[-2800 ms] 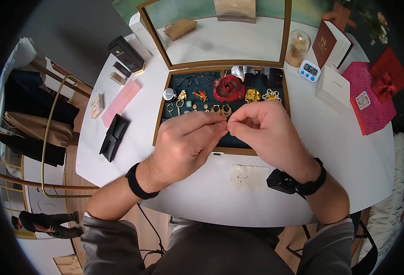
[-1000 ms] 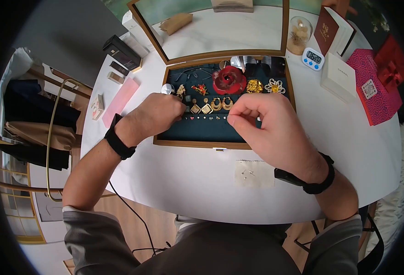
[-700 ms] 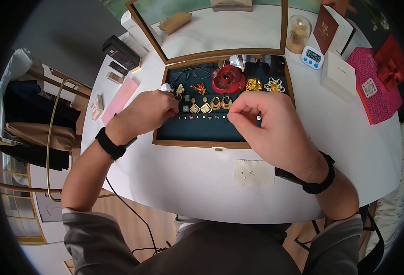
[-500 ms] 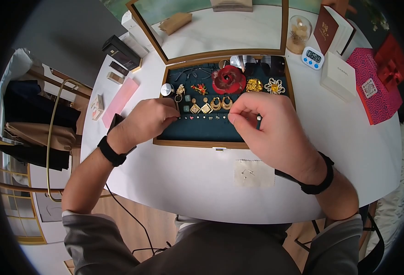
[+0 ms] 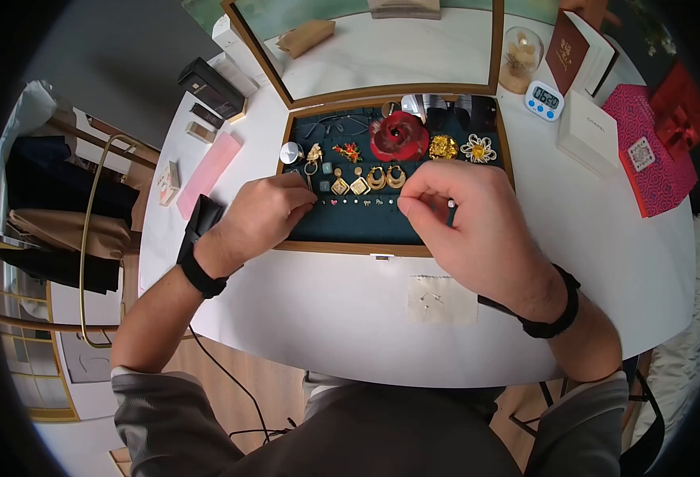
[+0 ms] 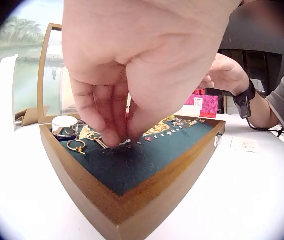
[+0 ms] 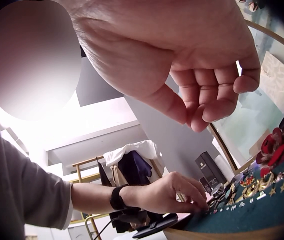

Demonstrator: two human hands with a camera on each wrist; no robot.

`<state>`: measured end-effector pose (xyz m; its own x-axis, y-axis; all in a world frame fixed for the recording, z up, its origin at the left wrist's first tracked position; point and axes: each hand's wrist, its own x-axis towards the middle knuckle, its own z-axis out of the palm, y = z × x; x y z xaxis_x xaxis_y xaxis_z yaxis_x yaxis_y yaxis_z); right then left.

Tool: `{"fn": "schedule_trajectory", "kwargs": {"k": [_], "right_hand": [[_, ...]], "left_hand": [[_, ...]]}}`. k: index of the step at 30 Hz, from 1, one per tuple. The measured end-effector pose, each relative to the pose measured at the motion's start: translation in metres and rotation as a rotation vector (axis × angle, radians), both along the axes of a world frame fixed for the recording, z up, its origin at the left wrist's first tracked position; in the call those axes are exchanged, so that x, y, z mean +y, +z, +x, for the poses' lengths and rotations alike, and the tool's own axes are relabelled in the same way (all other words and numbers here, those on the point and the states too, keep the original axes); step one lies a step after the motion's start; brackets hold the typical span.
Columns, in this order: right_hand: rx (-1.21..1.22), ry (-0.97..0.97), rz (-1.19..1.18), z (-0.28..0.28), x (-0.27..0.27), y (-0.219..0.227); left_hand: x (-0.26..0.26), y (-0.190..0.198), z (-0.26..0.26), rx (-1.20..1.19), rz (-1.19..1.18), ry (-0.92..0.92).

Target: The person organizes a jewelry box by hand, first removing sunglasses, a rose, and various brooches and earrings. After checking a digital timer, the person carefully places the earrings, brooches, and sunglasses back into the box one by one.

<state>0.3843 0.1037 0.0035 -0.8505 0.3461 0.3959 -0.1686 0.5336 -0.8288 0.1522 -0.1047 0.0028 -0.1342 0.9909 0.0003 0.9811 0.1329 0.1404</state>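
In the head view my left hand reaches over the left side of an open wooden jewelry box. Its thumb and finger pinch a small silvery stud earring against the dark green lining, at the left end of a row of stud earrings. Above the box's right side hovers my right hand, thumb tip meeting curled fingers; nothing shows between them in the right wrist view. Gold hoop earrings, square drop earrings and a red flower brooch lie behind the row.
A pale cloth with several tiny pin-like pieces lies in front of the box. The glass lid stands raised behind. A black pouch lies left; a digital timer and white box stand right.
My hands were together over the box at first. The left has since moved left, down to the end of the stud row, shifting slightly there. The right has stayed nearly still lately.
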Motion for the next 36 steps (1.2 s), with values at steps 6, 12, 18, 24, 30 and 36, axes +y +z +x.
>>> {"fn": "schedule_trajectory", "kwargs": {"k": [6,12,18,24,30,36], "right_hand": [[-0.003,-0.006,0.008,0.000,0.000,0.000],[-0.001,0.000,-0.002,0.000,0.000,0.000],[-0.004,0.004,-0.010,0.001,-0.001,0.000],[0.009,0.004,0.006,0.001,-0.001,-0.001],[-0.007,0.010,0.006,0.002,-0.001,0.001],[-0.004,0.004,0.028,0.002,-0.001,0.000]], "left_hand": [[0.008,-0.004,0.003,0.031,0.031,0.020],[0.014,-0.009,0.006,0.048,0.003,0.061],[0.017,-0.011,0.006,0.062,-0.036,0.098],[0.018,-0.012,0.006,0.052,-0.054,0.110],[0.017,-0.010,0.005,0.034,-0.074,0.112],[0.014,-0.010,0.001,-0.008,-0.019,0.111]]}}
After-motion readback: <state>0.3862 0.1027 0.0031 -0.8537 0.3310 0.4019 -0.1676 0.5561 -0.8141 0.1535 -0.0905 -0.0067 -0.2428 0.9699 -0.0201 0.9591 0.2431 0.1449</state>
